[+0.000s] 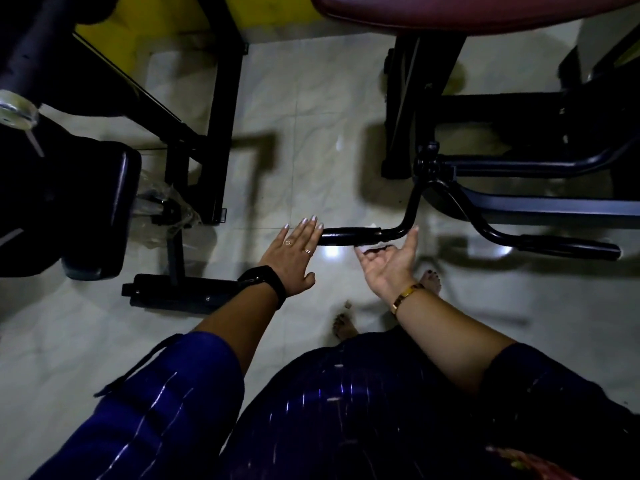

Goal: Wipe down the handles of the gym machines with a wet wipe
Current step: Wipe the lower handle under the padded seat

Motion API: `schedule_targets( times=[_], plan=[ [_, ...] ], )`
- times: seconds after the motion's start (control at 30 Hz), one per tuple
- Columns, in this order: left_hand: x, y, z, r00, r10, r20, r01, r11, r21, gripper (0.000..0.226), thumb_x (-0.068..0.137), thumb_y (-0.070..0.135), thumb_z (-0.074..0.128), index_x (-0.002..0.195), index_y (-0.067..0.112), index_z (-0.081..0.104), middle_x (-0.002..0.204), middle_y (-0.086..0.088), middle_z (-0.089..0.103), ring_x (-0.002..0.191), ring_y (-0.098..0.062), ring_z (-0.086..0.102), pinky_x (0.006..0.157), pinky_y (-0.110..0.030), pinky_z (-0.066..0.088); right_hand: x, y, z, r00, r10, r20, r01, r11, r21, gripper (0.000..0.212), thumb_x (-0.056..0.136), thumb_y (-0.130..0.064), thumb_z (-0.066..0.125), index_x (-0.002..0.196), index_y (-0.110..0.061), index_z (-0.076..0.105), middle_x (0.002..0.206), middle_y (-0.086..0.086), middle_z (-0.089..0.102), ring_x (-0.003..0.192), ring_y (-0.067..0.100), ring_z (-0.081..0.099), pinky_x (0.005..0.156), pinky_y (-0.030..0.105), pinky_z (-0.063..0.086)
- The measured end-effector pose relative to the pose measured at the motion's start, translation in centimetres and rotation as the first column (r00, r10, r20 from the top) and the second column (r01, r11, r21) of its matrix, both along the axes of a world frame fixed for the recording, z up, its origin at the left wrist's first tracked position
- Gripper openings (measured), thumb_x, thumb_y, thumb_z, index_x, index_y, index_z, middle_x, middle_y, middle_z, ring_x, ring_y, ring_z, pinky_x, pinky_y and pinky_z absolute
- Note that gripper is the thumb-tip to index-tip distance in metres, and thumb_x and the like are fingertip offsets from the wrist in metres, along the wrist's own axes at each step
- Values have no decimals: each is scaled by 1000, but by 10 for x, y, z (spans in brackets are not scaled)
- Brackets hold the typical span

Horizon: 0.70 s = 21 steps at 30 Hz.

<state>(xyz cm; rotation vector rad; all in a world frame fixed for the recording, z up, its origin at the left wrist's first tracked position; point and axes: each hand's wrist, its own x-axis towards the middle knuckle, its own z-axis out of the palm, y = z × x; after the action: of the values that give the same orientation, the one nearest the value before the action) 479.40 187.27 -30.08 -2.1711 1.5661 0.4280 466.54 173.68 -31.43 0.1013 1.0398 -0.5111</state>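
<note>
A black foam-covered handle [349,236] sticks out leftward from a bent black bar of the gym machine, with a second handle [568,247] further right. My left hand [294,251] lies flat, palm down, fingers straight, its fingertips at the free end of the near handle. My right hand [388,261] is turned palm up just below the handle's inner end, fingers loosely curled, thumb pointing up toward the bend in the bar. I see nothing in either hand. A small white scrap shows behind the handle near the bend; I cannot tell what it is.
A maroon seat pad [450,12] hangs over the machine's black frame [519,164] at the top right. To the left stand another black frame [221,133] and a black padded roller [93,216]. My bare feet [429,282] stand on pale glossy floor tiles [311,133].
</note>
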Motion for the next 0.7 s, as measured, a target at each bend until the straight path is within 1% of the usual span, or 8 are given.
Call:
schedule_targets(
  times=[0.13,0.33,0.43,0.5,0.53,0.6,0.67,0.7],
  plan=[
    [-3,-1,-1,1000,19,-8,-19,1000,-7,95,89,45,47,153,11,-15,163,-9,-12,150,-21,-9,120,-40,-4,20,6,-2,999,41,9,-41,998,-50,35,90,-43,62,104,-11,57,103,8,62,97,21,62,98,35,49],
    [-3,-2,2,1000,24,-7,-24,1000,12,92,89,41,45,153,11,-14,162,-9,-12,150,-21,-10,119,-39,-6,45,53,9,933,351,77,-344,935,-87,22,95,-33,56,103,-13,60,100,8,66,93,19,65,91,30,50],
    [-2,-2,1,1000,20,1,-20,1000,19,92,90,40,46,153,12,-15,162,-8,-13,150,-21,-11,119,-40,-5,35,56,8,930,332,-160,-353,926,-132,15,100,-15,49,87,-9,53,77,10,51,73,21,59,84,34,56],
    [-2,-1,0,1000,30,-5,-30,999,12,93,90,41,47,153,12,-16,162,-8,-14,150,-21,-10,119,-40,-5,23,50,12,901,243,-360,-325,928,-185,21,99,-5,41,79,-8,48,67,7,37,61,16,43,88,44,55],
    [-2,-1,-1,999,36,-8,-36,999,8,93,90,41,47,152,12,-17,162,-8,-14,150,-21,-10,119,-40,-5,16,45,16,874,190,-448,-324,914,-244,21,97,-2,38,82,-6,51,70,7,42,63,16,43,93,44,53],
    [-3,0,-2,999,50,-19,-51,999,-7,94,90,41,47,152,12,-17,162,-8,-14,150,-21,-10,120,-40,-4,4,36,27,760,143,-634,-468,797,-382,28,98,-3,37,112,-2,60,103,16,62,86,24,57,94,27,47],
    [-5,0,-3,998,64,-26,-64,998,-18,94,90,40,47,152,12,-18,162,-8,-14,150,-21,-10,120,-39,-4,-5,30,30,623,62,-780,-685,525,-505,40,98,-3,38,136,-5,52,132,14,57,116,27,55,92,17,39],
    [-5,0,-3,997,67,-29,-67,998,-18,94,89,40,47,152,12,-18,162,-8,-14,150,-21,-10,120,-39,-4,-8,27,26,603,27,-797,-748,366,-554,43,97,0,39,138,-6,49,138,14,53,126,26,50,97,15,34]
  ],
)
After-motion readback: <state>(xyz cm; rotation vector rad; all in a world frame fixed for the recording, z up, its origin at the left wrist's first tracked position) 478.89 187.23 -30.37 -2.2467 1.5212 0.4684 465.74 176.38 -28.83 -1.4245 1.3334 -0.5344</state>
